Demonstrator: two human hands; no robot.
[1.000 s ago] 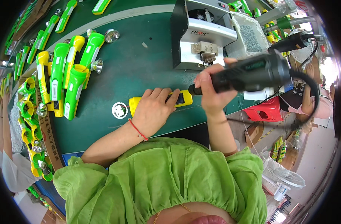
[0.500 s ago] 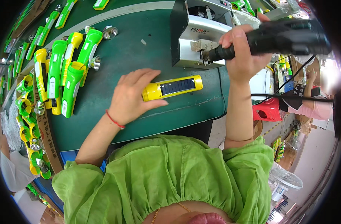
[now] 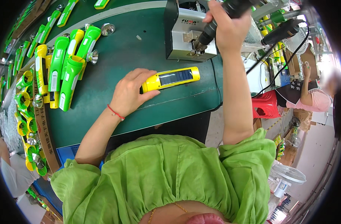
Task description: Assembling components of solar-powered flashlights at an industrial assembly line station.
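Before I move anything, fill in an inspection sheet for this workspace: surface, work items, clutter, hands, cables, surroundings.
Surface: green bench top, with a small pale scrap on it.
Work items: yellow flashlight, dark panel facing up; black power tool, tip at the front of the silver-and-black machine, contact unclear.
Clutter: green and yellow flashlights bunched at left, some with shiny reflectors.
Hands: left hand around the yellow flashlight's wide end; right hand gripping the tool.
Cables: black cable across the bench's right end; others hang farther right.
Surroundings: red stool, white fan, person in pink at right.
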